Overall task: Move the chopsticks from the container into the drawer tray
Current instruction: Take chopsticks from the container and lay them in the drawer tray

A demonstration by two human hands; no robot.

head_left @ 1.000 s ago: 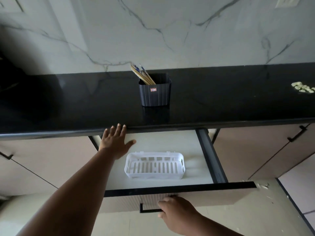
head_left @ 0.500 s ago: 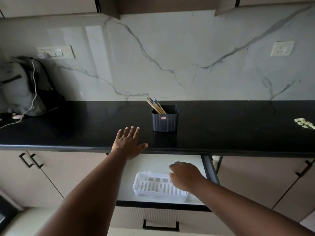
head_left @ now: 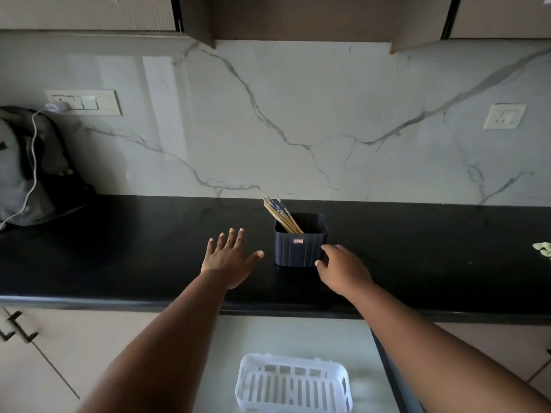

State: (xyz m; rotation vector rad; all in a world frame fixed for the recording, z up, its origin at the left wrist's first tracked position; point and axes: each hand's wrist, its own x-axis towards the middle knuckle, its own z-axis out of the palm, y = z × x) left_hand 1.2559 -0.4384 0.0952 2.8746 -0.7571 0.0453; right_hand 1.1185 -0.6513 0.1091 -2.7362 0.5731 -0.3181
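Note:
A dark ribbed container [head_left: 299,248] stands on the black countertop [head_left: 417,248], with several wooden chopsticks [head_left: 280,214] leaning out of its left side. My left hand [head_left: 229,259] lies flat on the counter, fingers spread, a short way left of the container. My right hand [head_left: 343,268] reaches to the container's lower right corner, with loosely bent fingers at its wall; it holds nothing. A white slotted tray [head_left: 293,383] sits in the open drawer [head_left: 292,335] below the counter edge.
A grey bag with a white cable [head_left: 26,168] stands at the counter's far left. Small pale pieces [head_left: 542,248] lie at the right edge. Wall cabinets hang overhead. Cabinet handles [head_left: 15,329] show at lower left.
My right hand left the drawer handle, rose past the tray and reached the container. My left hand slid from the counter edge further onto the top. The view tilted upward.

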